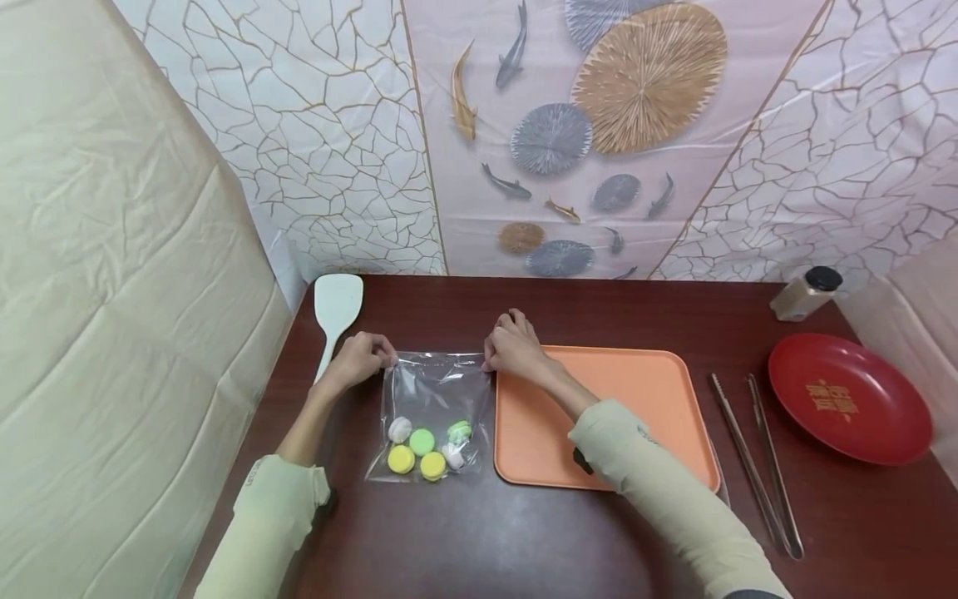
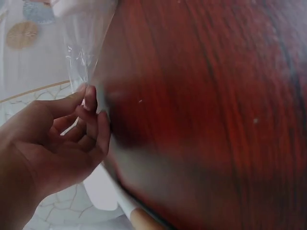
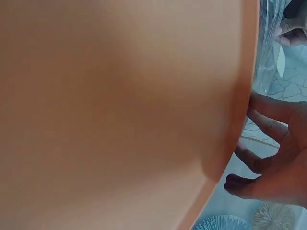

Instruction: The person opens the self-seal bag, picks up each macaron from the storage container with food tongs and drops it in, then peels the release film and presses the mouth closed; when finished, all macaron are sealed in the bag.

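A clear plastic bag lies flat with several macarons in its lower part: two yellow, two green and two whitish. At its top left corner my left hand pinches the film between thumb and forefinger; the left wrist view shows this left hand with the film stretched from its fingertips. My right hand pinches the top right corner, beside the orange tray. In the right wrist view the tray covers much of the picture, with the right hand past its edge.
A white spatula lies behind my left hand. To the right of the tray are metal tongs, a red plate with gold characters, and a jar with a black lid. A patterned cloth hangs behind the dark wooden table.
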Motion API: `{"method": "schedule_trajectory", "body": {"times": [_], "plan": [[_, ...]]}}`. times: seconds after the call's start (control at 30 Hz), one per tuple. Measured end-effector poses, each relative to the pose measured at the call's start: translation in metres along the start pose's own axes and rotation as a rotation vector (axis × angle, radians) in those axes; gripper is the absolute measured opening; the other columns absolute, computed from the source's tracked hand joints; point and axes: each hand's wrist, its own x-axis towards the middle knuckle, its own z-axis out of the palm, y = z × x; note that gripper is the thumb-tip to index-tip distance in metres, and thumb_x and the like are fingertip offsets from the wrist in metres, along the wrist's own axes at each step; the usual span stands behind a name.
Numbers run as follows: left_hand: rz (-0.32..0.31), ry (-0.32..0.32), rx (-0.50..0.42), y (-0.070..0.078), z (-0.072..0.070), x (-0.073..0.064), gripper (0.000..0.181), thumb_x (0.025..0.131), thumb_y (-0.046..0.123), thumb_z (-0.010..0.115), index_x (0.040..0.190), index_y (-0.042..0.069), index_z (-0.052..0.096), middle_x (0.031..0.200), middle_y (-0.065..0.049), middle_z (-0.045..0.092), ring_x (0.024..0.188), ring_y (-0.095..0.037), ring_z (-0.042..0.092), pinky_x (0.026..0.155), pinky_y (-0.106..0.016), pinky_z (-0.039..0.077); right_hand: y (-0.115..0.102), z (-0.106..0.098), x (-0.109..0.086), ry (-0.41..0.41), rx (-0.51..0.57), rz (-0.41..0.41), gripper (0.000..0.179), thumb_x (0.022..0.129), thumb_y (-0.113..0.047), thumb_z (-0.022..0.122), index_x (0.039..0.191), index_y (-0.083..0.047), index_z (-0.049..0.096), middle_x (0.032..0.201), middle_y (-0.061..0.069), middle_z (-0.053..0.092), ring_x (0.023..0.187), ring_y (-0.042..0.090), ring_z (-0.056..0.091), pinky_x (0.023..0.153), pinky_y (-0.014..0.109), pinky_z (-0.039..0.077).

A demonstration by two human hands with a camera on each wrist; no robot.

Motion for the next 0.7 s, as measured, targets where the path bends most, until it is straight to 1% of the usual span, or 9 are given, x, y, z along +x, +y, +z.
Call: {"method": "schedule_trajectory", "body": {"times": [0.03,0.13,0.17,0.23,0.33,0.4,0.53,0.63,0.7], "plan": [[-0.010,0.001,0.020,-0.009,0.004,0.004,0.009,0.095,0.011,0.079,0.086,0.011,0.079,0.074,-0.001,0.074,0.069,-0.014,0.064,0.064,-0.030,0.048,-0.001,0.001,0.002,-0.015,-0.005,0.015,0.030,0.093,-0.013,0.084,0.067,-0.011,0.070,0.132,0.022,0.065,0.157,0.056,0.030,0.131,0.069,0.024],[-0.048,-0.006,0.076,-0.023,0.013,0.013,0.008,0.095,0.018,0.081,0.088,0.015,0.080,0.076,0.001,0.074,0.071,-0.014,0.065,0.066,-0.031,0.049,-0.006,0.004,0.006,-0.067,-0.036,0.092,0.026,0.093,-0.012,0.083,0.069,-0.009,0.073,0.138,0.025,0.059,0.156,0.055,0.030,0.133,0.067,0.018],[-0.052,-0.008,0.088,-0.027,0.015,0.015,0.008,0.094,0.019,0.082,0.089,0.015,0.079,0.076,0.001,0.073,0.072,-0.015,0.065,0.066,-0.032,0.049,-0.008,0.004,0.008,-0.084,-0.053,0.126,0.023,0.093,-0.013,0.085,0.073,-0.009,0.074,0.141,0.026,0.057,0.155,0.054,0.031,0.134,0.066,0.017],[-0.076,-0.007,0.102,-0.033,0.019,0.018,0.011,0.093,0.023,0.085,0.091,0.016,0.077,0.078,0.002,0.072,0.073,-0.015,0.066,0.068,-0.032,0.050,-0.012,0.003,0.011,-0.116,-0.074,0.186,0.013,0.093,-0.014,0.086,0.089,-0.007,0.076,0.148,0.028,0.052,0.154,0.053,0.032,0.134,0.066,0.016],[-0.118,-0.007,0.073,-0.035,0.021,0.019,0.022,0.091,0.026,0.089,0.097,0.014,0.072,0.081,0.000,0.072,0.077,-0.017,0.068,0.075,-0.035,0.052,-0.014,0.001,0.013,-0.154,-0.066,0.246,0.030,0.090,-0.015,0.090,0.110,-0.006,0.071,0.153,0.029,0.045,0.155,0.052,0.030,0.135,0.065,0.014],[-0.135,-0.007,0.043,-0.034,0.022,0.018,0.030,0.090,0.028,0.091,0.101,0.013,0.068,0.082,0.000,0.072,0.079,-0.018,0.068,0.080,-0.036,0.053,-0.012,0.000,0.014,-0.162,-0.027,0.258,0.037,0.089,-0.011,0.089,0.116,-0.008,0.065,0.152,0.027,0.044,0.156,0.050,0.028,0.135,0.066,0.012],[-0.127,-0.015,0.000,-0.031,0.023,0.018,0.029,0.091,0.025,0.090,0.101,0.012,0.066,0.083,-0.001,0.070,0.080,-0.019,0.066,0.083,-0.037,0.052,0.001,0.002,0.015,-0.134,0.096,0.242,0.030,0.088,-0.001,0.082,0.109,-0.008,0.062,0.143,0.024,0.046,0.156,0.048,0.026,0.135,0.068,0.007],[-0.098,-0.027,-0.033,-0.029,0.024,0.017,0.019,0.093,0.020,0.087,0.096,0.012,0.069,0.081,0.000,0.070,0.079,-0.018,0.065,0.079,-0.034,0.051,0.012,0.006,0.015,-0.064,0.220,0.163,0.027,0.091,0.000,0.080,0.113,-0.005,0.065,0.137,0.024,0.055,0.152,0.044,0.035,0.133,0.073,0.003],[-0.091,-0.038,-0.059,-0.013,0.019,0.008,0.013,0.094,0.017,0.085,0.092,0.013,0.073,0.079,0.000,0.070,0.078,-0.016,0.064,0.078,-0.030,0.050,0.012,0.000,0.006,0.010,0.294,0.069,0.025,0.095,-0.004,0.079,0.117,-0.003,0.067,0.132,0.023,0.063,0.145,0.042,0.047,0.134,0.068,0.016]]}}
